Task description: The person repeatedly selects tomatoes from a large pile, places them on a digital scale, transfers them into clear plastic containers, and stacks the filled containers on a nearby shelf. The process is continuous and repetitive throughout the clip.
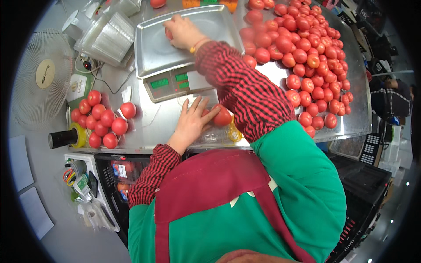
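Observation:
My right hand (185,34) is over the steel pan (151,56) of a digital weighing scale, its fingers closed around a red tomato (168,34). Below the scale's green-lit display (159,83), my left hand (190,123) lies with fingers spread. Its thumb touches a large tomato (222,115), and another tomato shows partly behind the thumb. Clear plastic (209,136), seemingly a container, lies beneath these tomatoes; my hand hides part of it. Yellow rubber bands (234,133) lie beside it, near my right sleeve.
A large heap of tomatoes (306,52) covers the steel table's right side. A smaller group (102,118) sits at left, beside a tape roll (79,134). Stacked clear containers (111,37) and a fan (44,74) stand at back left. Black crates (358,187) flank me below the edge.

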The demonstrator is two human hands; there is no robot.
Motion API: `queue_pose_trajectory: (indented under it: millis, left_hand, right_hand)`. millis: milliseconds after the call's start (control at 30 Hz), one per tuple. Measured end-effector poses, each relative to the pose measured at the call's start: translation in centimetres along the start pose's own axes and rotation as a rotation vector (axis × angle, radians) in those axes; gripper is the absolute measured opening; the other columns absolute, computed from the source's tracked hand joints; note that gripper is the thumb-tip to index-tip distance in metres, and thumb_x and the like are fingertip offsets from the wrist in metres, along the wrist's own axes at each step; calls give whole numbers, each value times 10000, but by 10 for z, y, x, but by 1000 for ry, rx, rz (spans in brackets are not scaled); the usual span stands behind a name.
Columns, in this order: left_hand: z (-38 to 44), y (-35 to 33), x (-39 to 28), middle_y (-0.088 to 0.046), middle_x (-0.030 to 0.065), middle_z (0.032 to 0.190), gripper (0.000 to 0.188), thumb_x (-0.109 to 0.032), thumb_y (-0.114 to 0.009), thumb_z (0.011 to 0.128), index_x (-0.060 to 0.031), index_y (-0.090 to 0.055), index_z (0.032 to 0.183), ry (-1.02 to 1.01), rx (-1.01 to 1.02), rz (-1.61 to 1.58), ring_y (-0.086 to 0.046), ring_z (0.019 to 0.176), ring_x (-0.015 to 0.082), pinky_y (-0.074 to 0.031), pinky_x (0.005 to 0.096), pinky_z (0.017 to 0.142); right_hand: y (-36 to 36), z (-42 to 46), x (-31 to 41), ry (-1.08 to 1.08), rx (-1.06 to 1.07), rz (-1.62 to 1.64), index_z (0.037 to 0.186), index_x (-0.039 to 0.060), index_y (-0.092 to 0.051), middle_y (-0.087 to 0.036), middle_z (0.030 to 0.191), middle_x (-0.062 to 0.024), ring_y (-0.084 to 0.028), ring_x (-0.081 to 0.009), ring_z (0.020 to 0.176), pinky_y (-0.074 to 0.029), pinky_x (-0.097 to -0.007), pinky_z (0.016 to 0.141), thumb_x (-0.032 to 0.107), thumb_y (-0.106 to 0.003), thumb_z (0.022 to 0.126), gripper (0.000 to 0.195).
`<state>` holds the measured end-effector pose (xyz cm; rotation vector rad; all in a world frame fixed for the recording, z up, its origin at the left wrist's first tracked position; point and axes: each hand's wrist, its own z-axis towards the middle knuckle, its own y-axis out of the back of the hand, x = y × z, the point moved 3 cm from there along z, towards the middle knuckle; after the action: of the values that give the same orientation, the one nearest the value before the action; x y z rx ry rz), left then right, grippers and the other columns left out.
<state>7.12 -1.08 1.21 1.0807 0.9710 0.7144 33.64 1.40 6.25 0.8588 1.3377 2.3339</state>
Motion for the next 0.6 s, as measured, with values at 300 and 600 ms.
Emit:
queue_pose_trajectory:
  millis: [300, 600]
  left_hand:
    - [-4, -12, 12, -509, 70, 1319, 579, -194, -709, 743, -170, -524, 1292, 147, -48, -298, -460, 1248, 252, -348, 441, 1054]
    - [-8, 0, 39, -525, 147, 1306, 296, -144, -594, 866, -67, -605, 1152, 270, -403, -422, -471, 1237, 330, -386, 413, 1014]
  right_hand:
    - [72, -174, 57, -57, 366, 950, 1139, 33, -591, -659, 947, -101, -631, -203, 915, -500, -374, 807, 298, -615, 869, 379]
    - [85, -294, 60, -364, 36, 267, 945, 34, -575, -580, 874, -146, -610, -342, 727, -501, -394, 615, 166, -665, 813, 208]
